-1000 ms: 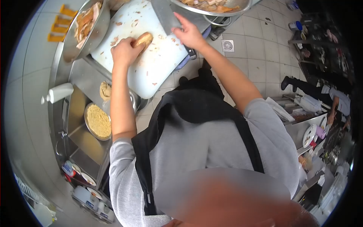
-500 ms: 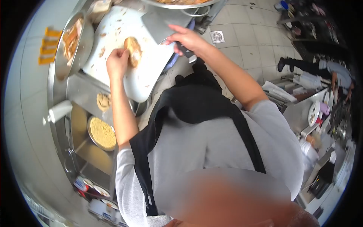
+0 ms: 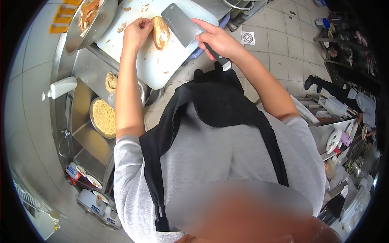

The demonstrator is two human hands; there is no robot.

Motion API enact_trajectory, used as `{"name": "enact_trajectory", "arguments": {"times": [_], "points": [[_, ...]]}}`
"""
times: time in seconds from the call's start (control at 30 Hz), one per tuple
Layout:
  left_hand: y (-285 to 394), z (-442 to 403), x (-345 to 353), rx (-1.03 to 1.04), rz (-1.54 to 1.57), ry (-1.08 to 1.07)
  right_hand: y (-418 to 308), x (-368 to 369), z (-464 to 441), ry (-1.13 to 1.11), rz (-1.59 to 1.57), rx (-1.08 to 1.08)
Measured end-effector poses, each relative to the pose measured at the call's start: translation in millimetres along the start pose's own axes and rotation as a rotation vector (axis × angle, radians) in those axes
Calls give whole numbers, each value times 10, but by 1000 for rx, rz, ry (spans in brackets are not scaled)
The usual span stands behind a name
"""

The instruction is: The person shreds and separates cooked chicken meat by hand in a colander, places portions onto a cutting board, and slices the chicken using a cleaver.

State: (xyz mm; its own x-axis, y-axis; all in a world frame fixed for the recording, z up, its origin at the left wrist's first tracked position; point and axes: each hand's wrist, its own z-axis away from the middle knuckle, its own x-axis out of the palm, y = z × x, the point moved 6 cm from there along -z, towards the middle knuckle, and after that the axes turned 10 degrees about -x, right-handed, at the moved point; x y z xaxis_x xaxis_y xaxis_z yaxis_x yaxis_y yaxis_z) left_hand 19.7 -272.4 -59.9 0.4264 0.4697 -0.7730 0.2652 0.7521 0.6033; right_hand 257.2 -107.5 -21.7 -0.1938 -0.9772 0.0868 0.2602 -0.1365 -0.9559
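Observation:
A long, golden-brown piece of cooked meat (image 3: 161, 34) lies on a white cutting board (image 3: 152, 71). Bent and pinched together, the fingers of my left hand (image 3: 137, 34) touch its upper left edge. On the other side, my right hand (image 3: 219, 41) is wrapped round the black handle of a cleaver (image 3: 181, 25), its index finger stretched toward the blade. The wide metal blade is just to the right of the meat, over the board, and seems apart from it. Small brown scraps (image 3: 122, 27) are scattered on the board.
A metal bowl of meat pieces (image 3: 90, 12) stands left of the board. Below are a pale lump (image 3: 111, 82), a white squeeze bottle (image 3: 61, 87) and a round pan of yellow food (image 3: 103, 116) by the sink (image 3: 87, 139). Another person (image 3: 362, 101) is far right.
The cleaver blade has swung from beyond the board's far right edge to close beside the meat. My left hand stays at the meat's left edge. The whole view has shifted a little.

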Motion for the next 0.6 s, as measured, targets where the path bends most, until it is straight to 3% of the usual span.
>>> {"name": "enact_trajectory", "arguments": {"times": [0.6], "points": [[-2,-162,48,-88,-111,-47,31,120,-23,-12,-46,39]]}}
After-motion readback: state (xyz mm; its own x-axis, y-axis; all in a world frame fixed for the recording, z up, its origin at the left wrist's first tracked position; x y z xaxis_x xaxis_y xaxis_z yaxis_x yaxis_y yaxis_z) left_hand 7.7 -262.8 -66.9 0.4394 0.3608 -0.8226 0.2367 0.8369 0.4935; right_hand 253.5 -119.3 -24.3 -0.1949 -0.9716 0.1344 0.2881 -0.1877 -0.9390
